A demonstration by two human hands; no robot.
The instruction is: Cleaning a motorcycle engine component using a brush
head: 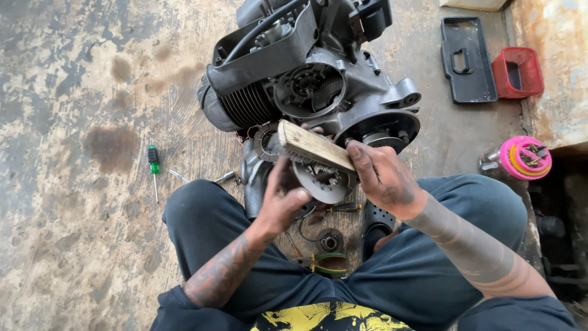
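I squat on a stained concrete floor in front of a grey engine block [306, 79] with cooling fins. My right hand [383, 181] grips a wooden-backed brush [312, 146], bristles down. The brush rests on a round toothed metal part [324, 182], which my left hand [282, 199] holds from below and the left. Both hands are greasy and sit just in front of the engine's lower housing [380, 125].
A green-handled screwdriver [153, 167] and small bits [225, 177] lie on the floor at left. Pliers [327, 263] and a small round part [329, 241] lie between my legs. A black tray [468, 58], red tub [518, 72] and pink-topped container [525, 158] stand at right.
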